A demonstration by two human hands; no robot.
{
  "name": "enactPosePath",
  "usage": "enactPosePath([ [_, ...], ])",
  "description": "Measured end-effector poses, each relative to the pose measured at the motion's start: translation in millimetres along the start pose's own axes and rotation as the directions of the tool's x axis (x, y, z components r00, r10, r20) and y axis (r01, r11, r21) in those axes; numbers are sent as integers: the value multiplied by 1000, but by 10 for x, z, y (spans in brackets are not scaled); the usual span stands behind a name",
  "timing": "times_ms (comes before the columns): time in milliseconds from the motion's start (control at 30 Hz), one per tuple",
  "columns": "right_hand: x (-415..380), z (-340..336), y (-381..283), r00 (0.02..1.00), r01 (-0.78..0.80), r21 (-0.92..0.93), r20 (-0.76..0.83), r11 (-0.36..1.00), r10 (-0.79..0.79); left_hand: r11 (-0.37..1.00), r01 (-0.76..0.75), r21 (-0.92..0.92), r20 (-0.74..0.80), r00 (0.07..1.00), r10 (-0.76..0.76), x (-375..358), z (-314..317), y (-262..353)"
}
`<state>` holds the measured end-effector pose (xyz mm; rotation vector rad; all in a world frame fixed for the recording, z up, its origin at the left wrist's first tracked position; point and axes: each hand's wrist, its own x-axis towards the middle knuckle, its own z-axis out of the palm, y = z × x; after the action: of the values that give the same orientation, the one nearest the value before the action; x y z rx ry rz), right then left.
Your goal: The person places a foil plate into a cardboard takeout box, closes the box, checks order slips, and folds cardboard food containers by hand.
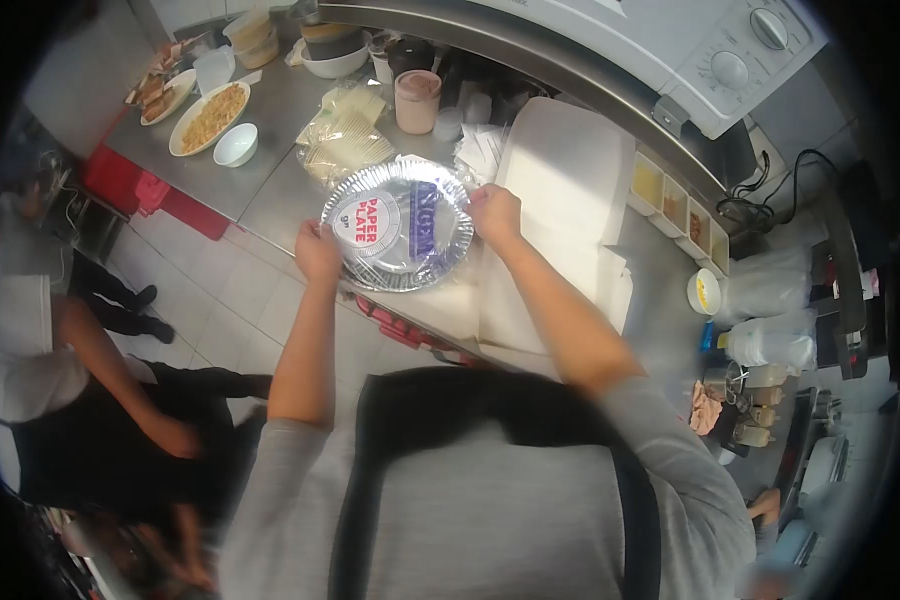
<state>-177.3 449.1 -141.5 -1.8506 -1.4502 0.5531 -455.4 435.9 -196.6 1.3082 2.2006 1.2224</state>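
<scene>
A shiny wrapped pack of paper plates is held up in front of me, its round label reading "PAPER PLATE" and a blue printed band to the right. My left hand grips its left edge with fingers closed. At the upper right edge, my right hand pinches the wrapping. Just behind the pack lie plastic-wrapped pale stacks on the steel counter. Close to my right hand, large white foam boxes cover the counter.
Left on the counter stand an oval plate of yellowish food, a small bowl and a tub of pink stuff. Ingredient trays line the right. A white appliance overhangs the back. A co-worker in a dark apron stands left.
</scene>
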Motion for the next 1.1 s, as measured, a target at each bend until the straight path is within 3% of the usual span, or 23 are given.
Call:
enactPosePath([
  [100, -82, 38, -17, 1000, -24, 67, 3, 997, 23, 986, -68, 152, -63, 995, 78, -28, 109, -76],
  [167, -143, 62, -63, 998, 44, 79, -50, 996, -41, 975, -93, 204, -85, 990, 112, -98, 120, -38],
  [300, -307, 12, -243, 997, -72, 221, 52, 973, 62, 983, -84, 162, -129, 986, 106, -77, 175, -90],
  [400, -166, 150, -58, 996, -15, 114, -82, 993, 25, 980, -57, 188, -57, 996, 69, -96, 91, 14],
  [500, -40, -45, 57, 995, 9, 78, -101, 997, -1, 984, -20, 179, -42, 999, 28, -124, 22, 149],
  [600, -19, -303, 21, 999, -39, 201, 23, 979, 35, 977, -100, 188, -23, 994, 106, -53, 151, 0],
  [667, -75, -552, -72, 999, 38, 237, -20, 971, -35, 963, -102, 251, -52, 992, 118, -97, 161, 87],
  [733, -44, -761, -53, 999, 52, 201, -5, 978, -52, 977, -95, 193, -2, 995, 97, 31, 250, -62],
  [767, 32, -793, 95, 992, -68, 238, 121, 969, 40, 949, -103, 298, 39, 995, 95, -39, 159, 102],
  [800, -26, -900, 65, 995, -35, 176, 93, 984, 19, 946, -60, 319, 48, 998, 47, -78, 141, 230],
  [900, -51, -1066, -18, 997, 67, 116, 33, 991, -72, 949, -101, 298, 3, 995, 104, -54, 221, 188],
  [967, -25, -1264, -128, 985, 166, 58, -58, 984, -163, 953, -38, 302, 39, 999, 27, 9, 151, 190],
  [1100, -61, -2067, -469, 976, 215, 9, -13, 976, -215, 952, -21, 304, 35, 999, 11, 161, 56, 74],
])
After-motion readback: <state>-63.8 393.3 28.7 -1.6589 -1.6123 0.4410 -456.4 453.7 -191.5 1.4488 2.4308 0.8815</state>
